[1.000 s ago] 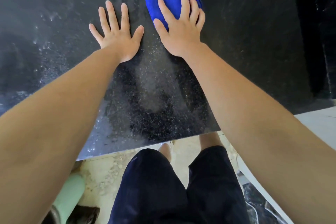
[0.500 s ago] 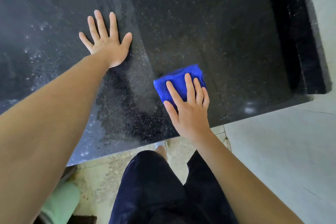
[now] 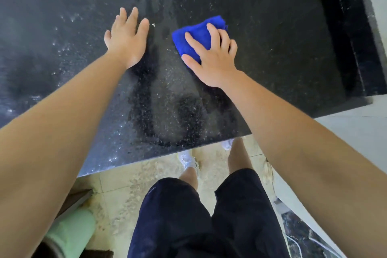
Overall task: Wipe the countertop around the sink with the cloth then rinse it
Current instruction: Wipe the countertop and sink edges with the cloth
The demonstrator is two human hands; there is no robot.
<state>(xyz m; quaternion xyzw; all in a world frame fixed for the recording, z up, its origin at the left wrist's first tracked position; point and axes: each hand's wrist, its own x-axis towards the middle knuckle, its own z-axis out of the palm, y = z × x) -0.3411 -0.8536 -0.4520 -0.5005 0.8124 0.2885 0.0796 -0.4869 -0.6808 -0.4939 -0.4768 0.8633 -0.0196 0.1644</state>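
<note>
In the lower left corner of the frame a pale green round thing (image 3: 71,234) stands on the beige tiled floor (image 3: 125,186). Above it, the black speckled stone countertop (image 3: 272,48) fills the whole top half of the frame. Small shiny water drops (image 3: 62,48) sit on its left part.

The left hand (image 3: 125,40) lies at the upper middle of the frame, a little to the left. It is flat on the countertop, palm down. Its fingers are straight and close together, and the thumb sticks out to the side. It holds nothing.

Grey smeary wet marks (image 3: 167,111) show on the countertop between the two arms, down to its near edge.

The soft blue cloth (image 3: 196,35) is on the countertop just right of the middle, near the left hand but not touching it. It is bunched up. The right hand (image 3: 211,56) is on top of it. Its fingers are spread apart and bent over the cloth. The thumb lies along the near edge. The hand grips the cloth and presses it down.

At the bottom middle the person's dark blue shorts (image 3: 188,226) and white shoes (image 3: 188,159) show over the floor. On the right side of the frame a white flat surface (image 3: 356,130) meets the countertop's end.
</note>
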